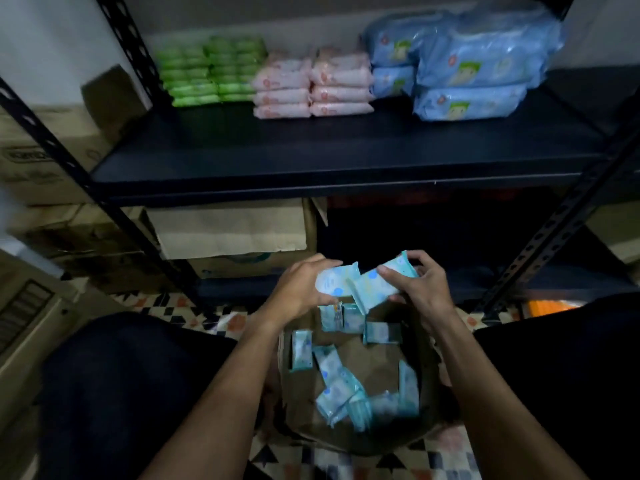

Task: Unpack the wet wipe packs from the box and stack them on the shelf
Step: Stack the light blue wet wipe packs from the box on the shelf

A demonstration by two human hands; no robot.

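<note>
An open cardboard box [360, 441] sits on the floor between my knees, with several small light-blue wet wipe packs [341, 386] loose inside. Just above the box, my left hand [299, 289] grips one light-blue pack [337, 280]. My right hand [424, 289] holds a second light-blue pack [377, 284], tilted, its end overlapping the first. The dark shelf [329, 150] in front carries green packs [213, 72], pink packs [311, 86] and larger blue packs [464, 67] stacked at the back.
Black perforated uprights [138, 60] frame the shelf on both sides. Cardboard boxes [235, 233] stand under the shelf and to the left [45, 161]. The front half of the shelf board is bare. The floor is patterned tile [187, 306].
</note>
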